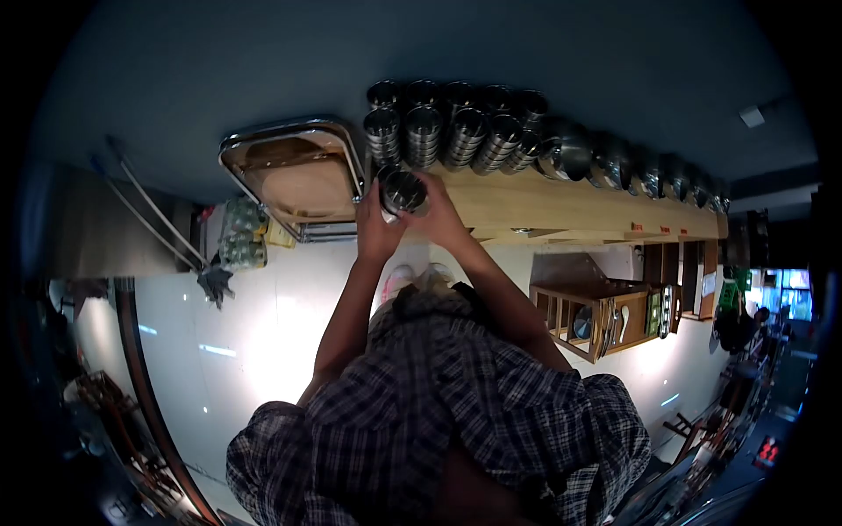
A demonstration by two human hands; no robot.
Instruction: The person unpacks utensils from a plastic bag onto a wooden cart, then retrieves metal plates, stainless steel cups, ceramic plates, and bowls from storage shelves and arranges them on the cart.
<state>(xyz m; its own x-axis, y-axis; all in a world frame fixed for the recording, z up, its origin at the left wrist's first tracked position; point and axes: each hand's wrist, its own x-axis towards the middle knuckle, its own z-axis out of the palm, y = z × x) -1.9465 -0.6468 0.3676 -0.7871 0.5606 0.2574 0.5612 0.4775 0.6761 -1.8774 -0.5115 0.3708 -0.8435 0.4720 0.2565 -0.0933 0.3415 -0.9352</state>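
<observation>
Between my two hands is a shiny metal cup (403, 191), its dark open mouth facing up toward me. My left hand (377, 226) wraps round its left side, and my right hand (435, 213) grips the right side. The cup is in front of the near left end of a wooden counter (500, 197). Just beyond it stand rows of stacked metal cups (424, 131) along the wall. Whether more cups are nested under the held one is hidden by my hands.
A folded chair (303, 180) leans left of the counter. Packs of bottles (242, 235) and a mop (158, 206) are further left. Rounded metal vessels (566, 153) continue along the counter to the right. A wooden rack (605, 316) holding utensils stands on the floor at right.
</observation>
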